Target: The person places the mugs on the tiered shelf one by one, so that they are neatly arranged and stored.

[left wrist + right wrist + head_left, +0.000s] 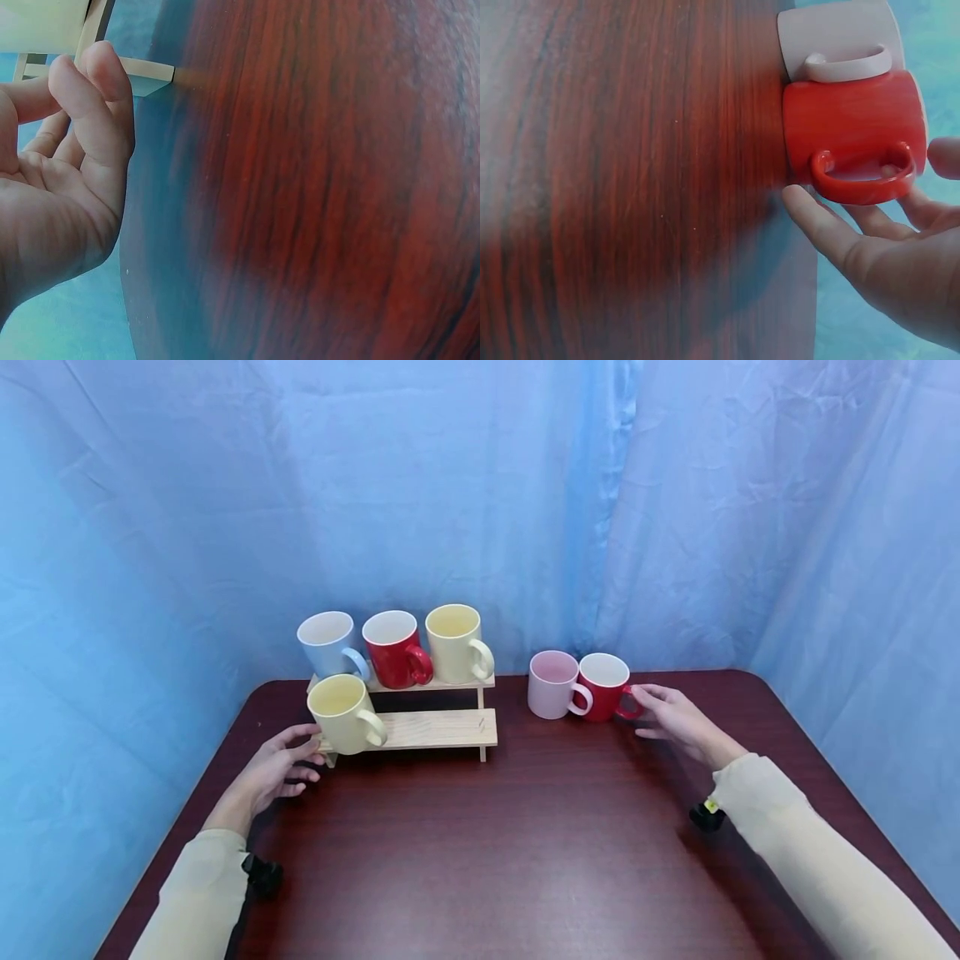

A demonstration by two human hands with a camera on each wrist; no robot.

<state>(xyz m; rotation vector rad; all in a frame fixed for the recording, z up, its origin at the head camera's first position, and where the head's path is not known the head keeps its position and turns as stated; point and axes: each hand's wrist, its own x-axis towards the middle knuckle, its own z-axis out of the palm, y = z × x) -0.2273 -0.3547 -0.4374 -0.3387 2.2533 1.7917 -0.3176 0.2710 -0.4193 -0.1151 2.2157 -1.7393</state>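
The right hand [671, 717] is at the handle of the red mug [604, 686] standing on the desk [525, 843], fingers relaxed and spread around the loop; the wrist view shows fingertips beneath and beside the handle, not yet clamped on it. To take it cleanly, I'd say fingers go through the loop with the thumb pressing on top, because glazed ceramic is slick and that pink mug [553, 685] stands touching the red one's far side, its handle turned toward it. Over on the other side, the left hand [273, 772] is loosely curled and grasping nothing, its fingertips just beside the yellow mug [345, 713] on the lower step of the wooden rack [438, 729]. That rack is pale, plain timber, two tiers; the upper tier carries a blue mug [328, 643], a second red mug [393, 648] and another yellow mug [454, 643], all squat and glossy. The desk shows dark reddish wood grain, smooth and shiny.
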